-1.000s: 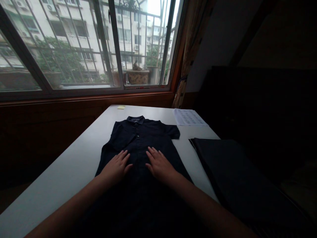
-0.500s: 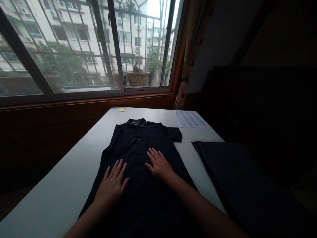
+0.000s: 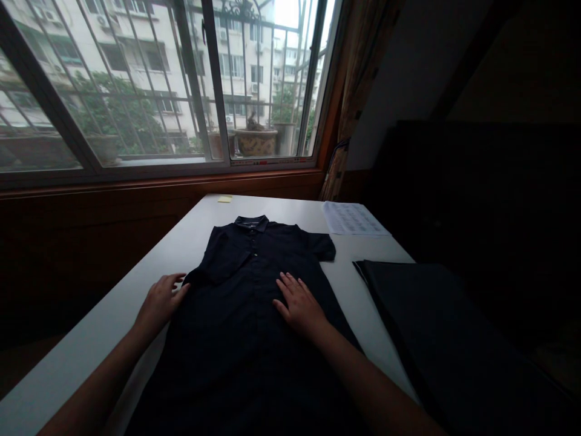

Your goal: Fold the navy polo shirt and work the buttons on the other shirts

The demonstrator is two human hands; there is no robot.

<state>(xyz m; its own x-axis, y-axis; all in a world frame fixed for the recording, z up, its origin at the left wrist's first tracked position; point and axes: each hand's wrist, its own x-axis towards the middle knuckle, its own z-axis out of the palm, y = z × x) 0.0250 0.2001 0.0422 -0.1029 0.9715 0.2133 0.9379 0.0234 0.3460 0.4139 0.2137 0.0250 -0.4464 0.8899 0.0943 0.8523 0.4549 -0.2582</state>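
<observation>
A dark navy short-sleeved shirt (image 3: 254, 315) lies front up on the white table (image 3: 149, 266), its collar toward the window. The right-hand sleeve (image 3: 324, 246) sticks out sideways, while the left one lies folded in over the body. At the shirt's left edge, close to that folded sleeve, is my left hand (image 3: 158, 303). Its fingers are bent, with thumb and fingertips apart at the cloth; it does not appear to grip it. My right hand (image 3: 299, 306) rests flat on the shirt's front, right of the button line, fingers stretched out.
Dark folded cloth (image 3: 422, 303) lies along the table's right side. A printed sheet (image 3: 354, 218) is at the far right corner, and a yellow sticky note (image 3: 224, 198) at the far left. Beyond the table is a barred window (image 3: 218, 91) with a curtain (image 3: 336, 169) beside it.
My left hand has left the shirt's front and moved left and away from me to its edge by the sleeve. My right hand stays flat in nearly the same spot.
</observation>
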